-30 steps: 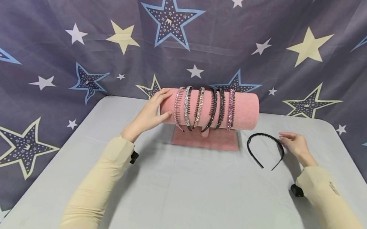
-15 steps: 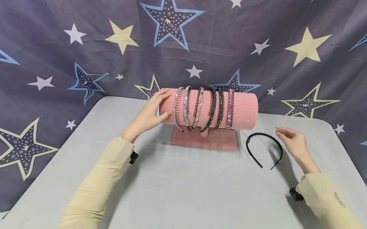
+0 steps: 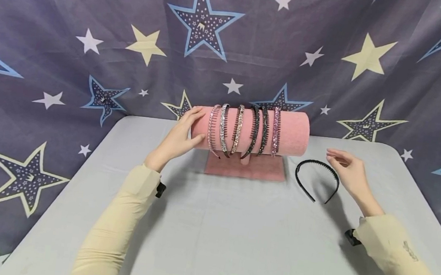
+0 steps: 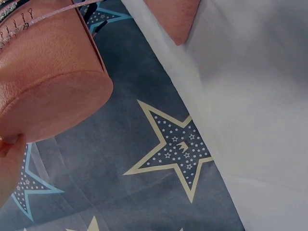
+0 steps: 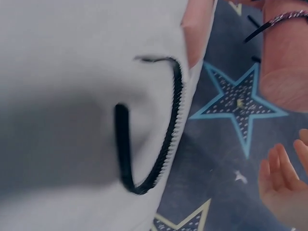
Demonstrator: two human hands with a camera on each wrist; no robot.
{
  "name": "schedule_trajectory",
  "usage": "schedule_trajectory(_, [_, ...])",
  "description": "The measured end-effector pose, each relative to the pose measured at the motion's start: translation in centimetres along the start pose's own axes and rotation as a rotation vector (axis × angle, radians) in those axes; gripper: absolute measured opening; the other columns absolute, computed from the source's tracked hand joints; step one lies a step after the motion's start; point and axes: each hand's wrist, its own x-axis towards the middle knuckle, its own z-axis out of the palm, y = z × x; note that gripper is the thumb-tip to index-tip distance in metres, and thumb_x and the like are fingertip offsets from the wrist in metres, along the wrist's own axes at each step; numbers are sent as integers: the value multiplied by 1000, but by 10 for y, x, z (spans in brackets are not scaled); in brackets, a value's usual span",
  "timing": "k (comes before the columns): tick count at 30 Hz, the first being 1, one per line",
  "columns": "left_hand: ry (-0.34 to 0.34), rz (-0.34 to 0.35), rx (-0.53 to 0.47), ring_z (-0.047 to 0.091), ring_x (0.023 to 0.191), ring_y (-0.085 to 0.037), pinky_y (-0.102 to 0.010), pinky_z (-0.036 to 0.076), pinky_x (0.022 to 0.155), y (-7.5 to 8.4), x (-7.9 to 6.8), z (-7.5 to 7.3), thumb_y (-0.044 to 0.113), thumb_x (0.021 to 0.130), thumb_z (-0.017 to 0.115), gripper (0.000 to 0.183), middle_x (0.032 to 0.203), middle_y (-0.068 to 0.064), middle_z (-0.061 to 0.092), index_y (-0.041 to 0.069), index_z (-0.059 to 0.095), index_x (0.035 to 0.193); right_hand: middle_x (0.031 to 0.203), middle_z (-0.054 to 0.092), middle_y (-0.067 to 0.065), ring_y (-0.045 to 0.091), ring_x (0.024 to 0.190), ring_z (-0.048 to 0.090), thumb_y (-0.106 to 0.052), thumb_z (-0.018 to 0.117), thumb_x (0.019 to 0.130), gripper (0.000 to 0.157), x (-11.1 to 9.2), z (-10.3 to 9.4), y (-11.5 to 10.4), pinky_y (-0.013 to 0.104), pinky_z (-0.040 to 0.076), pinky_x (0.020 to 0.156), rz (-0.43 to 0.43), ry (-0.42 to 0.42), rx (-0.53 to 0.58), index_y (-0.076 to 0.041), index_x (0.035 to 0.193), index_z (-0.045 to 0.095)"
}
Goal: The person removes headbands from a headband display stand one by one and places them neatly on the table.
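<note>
Left hand grips one end of the pink roll; right hand hovers, holding nothing.
Its fingers bend loosely near the black headband, which lies on the table right of the roll.

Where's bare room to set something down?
The white cloth-covered table is bare between the beige fabric sleeves. The pink plush roll is free right of the purple glittery headband; five more headbands crowd leftward. A black toothed headband lies near the right hand.
</note>
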Motion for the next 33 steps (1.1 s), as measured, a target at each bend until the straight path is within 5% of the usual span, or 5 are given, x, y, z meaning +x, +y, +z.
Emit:
schedule_trajectory(8, [14, 13, 6, 21, 131, -26, -37, 19, 108, 0, 1, 1, 12, 81, 59, 57, 139, -15, 29, -1, 37, 131, 88, 61, -20, -8, 76, 55, -8, 59, 83, 28, -7, 8, -25, 6, 44, 69, -28, 43, 32, 8, 105, 60])
schedule_trajectory(15, [15, 14, 1, 20, 131, -27, -37, 17, 108, 1, 0, 1, 13, 81, 60, 57, 139, -15, 28, -1, 37, 132, 92, 63, -7, -7, 77, 54, 0, 60, 80, 23, -10, 14, -48, 9, 44, 73, -119, 71, 30, 8, 101, 62])
schedule_trajectory(22, [17, 16, 3, 20, 131, -27, -39, 18, 108, 0, 0, 1, 13, 81, 59, 57, 139, -15, 29, 0, 36, 132, 92, 60, 22, -4, 78, 55, 11, 58, 77, 20, -19, 22, -87, 12, 45, 75, -208, 89, 18, 13, 97, 61])
schedule_trajectory(33, [14, 10, 8, 19, 132, -27, -38, 17, 108, -1, 0, 2, 16, 82, 59, 57, 139, -15, 28, 0, 36, 132, 95, 59, 22, 14, 81, 56, 9, 61, 76, 24, -20, 40, -103, 10, 45, 73, -268, 67, 5, 10, 100, 62])
